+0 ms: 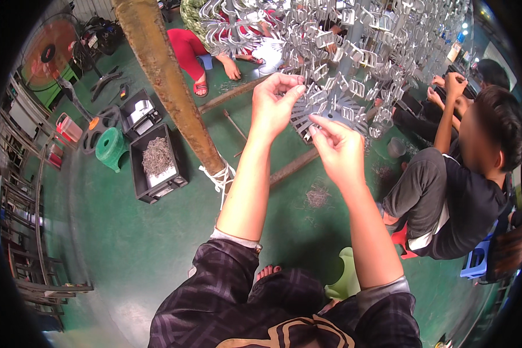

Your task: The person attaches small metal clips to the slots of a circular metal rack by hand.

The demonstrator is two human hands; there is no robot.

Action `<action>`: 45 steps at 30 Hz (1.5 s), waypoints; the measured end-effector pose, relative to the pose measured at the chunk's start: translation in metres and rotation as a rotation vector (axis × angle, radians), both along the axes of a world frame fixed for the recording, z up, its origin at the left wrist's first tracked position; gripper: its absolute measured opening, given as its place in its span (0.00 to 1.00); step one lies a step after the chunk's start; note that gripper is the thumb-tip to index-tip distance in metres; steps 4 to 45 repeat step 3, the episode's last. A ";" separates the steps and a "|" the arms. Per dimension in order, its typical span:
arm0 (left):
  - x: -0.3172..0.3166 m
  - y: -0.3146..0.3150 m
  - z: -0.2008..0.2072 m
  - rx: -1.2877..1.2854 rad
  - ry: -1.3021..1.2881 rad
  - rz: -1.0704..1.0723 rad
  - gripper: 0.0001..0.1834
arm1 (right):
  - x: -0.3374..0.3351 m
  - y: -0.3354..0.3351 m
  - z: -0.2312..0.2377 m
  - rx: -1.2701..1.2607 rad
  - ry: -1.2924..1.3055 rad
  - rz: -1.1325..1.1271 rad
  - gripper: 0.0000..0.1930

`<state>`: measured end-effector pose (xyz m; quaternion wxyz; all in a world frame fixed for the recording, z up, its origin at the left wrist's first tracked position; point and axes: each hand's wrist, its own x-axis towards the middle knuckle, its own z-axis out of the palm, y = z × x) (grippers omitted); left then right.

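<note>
My left hand point(274, 103) is raised at the left side of a grey metal disc with slotted, fan-like edges point(332, 114). Its thumb and fingers are pinched together, and whatever they hold is too small to make out. Just below and right of it, my right hand point(341, 146) also has thumb and forefinger pressed together at the disc's near edge; what lies between them cannot be made out. Above both hands hangs a dense cluster of shiny bent metal clips point(368, 58) on upright rods.
A rusty post point(171, 81) leans at left, tied with white cord point(219, 177). Beyond it stand a black crate point(177, 184) of small metal pieces, a green stool point(111, 146) and a fan point(48, 53). A seated person point(467, 203) works at right; another person's red-clad leg point(187, 52) shows opposite.
</note>
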<state>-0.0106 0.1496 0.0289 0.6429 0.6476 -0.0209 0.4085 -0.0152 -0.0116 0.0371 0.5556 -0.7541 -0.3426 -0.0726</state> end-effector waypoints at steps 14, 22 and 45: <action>0.001 0.005 0.003 0.025 0.019 -0.026 0.07 | 0.000 0.010 0.003 -0.017 -0.012 0.006 0.12; 0.001 0.005 0.003 0.025 0.019 -0.026 0.07 | 0.000 0.010 0.003 -0.017 -0.012 0.006 0.12; 0.001 0.005 0.003 0.025 0.019 -0.026 0.07 | 0.000 0.010 0.003 -0.017 -0.012 0.006 0.12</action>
